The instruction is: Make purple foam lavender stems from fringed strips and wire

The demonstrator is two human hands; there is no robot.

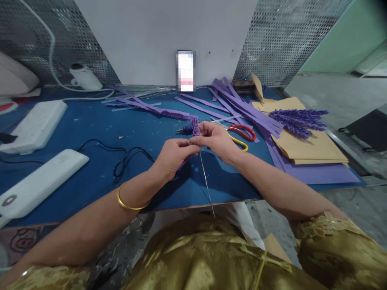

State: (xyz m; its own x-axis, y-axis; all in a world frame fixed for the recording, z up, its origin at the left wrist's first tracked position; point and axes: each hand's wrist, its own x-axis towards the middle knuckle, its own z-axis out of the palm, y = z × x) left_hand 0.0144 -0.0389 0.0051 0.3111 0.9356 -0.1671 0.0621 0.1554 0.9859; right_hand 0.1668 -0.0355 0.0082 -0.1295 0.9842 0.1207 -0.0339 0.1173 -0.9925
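My left hand [173, 156] and my right hand [216, 140] meet over the blue table [99, 133], both closed. Together they pinch a thin metal wire [207, 183] that slants down toward my lap. A fringed purple paper strip [195, 125] is wound around the wire's top, just above my fingers, and trails off to the left across the table. My left wrist wears a gold bangle [128, 201].
Red and yellow scissors [242, 135] lie right of my hands. Plain purple strips [238, 104], finished purple flower sprigs [298, 121] and brown envelopes [305, 143] sit at the right. White devices [39, 181] and a black cable [121, 155] lie at the left.
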